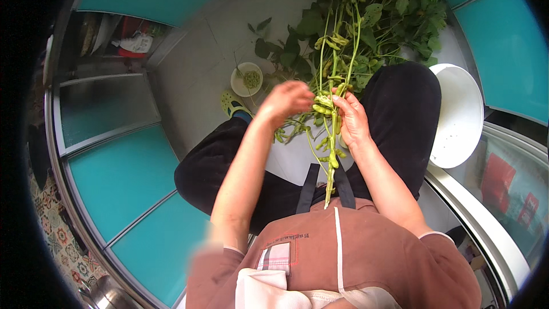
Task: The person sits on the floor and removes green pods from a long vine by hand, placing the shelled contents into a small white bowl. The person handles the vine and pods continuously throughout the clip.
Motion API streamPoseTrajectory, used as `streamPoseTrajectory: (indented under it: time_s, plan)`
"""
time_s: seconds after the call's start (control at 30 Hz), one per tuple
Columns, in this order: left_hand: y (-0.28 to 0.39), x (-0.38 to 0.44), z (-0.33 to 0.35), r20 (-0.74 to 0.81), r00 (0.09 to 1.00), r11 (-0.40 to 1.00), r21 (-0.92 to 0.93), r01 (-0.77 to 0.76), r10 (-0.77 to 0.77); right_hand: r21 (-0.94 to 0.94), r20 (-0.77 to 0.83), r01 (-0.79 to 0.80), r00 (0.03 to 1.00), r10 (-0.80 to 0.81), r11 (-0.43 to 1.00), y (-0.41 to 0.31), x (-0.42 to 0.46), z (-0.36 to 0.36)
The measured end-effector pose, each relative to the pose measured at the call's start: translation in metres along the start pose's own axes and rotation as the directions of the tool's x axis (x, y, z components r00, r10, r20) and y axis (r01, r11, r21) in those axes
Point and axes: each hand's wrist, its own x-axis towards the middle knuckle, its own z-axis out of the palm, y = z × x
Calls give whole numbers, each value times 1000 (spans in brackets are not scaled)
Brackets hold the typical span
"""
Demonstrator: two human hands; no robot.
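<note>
A soybean plant stalk (333, 133) with green pods runs upright through the middle, its bare lower end against the brown apron. My right hand (352, 116) grips the stalk and some pods (321, 109) between thumb and fingers. Blurred, my left hand (291, 98) is just left of the pods, its fingers curled; whether it holds anything cannot be told. A small white bowl (236, 85) with green beans (252, 80) inside stands on the floor beyond the left foot.
A heap of leafy soybean plants (386, 30) lies on the tiled floor ahead. A large white basin (459, 116) is beside the right knee. Turquoise cabinet fronts (124, 176) flank both sides; an open compartment at upper left holds a white-and-red package (135, 43).
</note>
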Motion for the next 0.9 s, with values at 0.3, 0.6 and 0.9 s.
streamPoseTrajectory:
  time_s: [0.3,0.6,0.9]
  plan:
    - [-58,27,44,133,985,843,-538,-23,112,-5,46,-7,999,7,1000,-22,-12,-9]
    - [-55,1,46,-60,979,848,-491,-200,196,22,-37,-27,999,28,999,-21,-12,-14]
    - [-84,35,23,-484,684,819,480,-314,546,-44,28,2,1000,-1,999,-10,-8,-20]
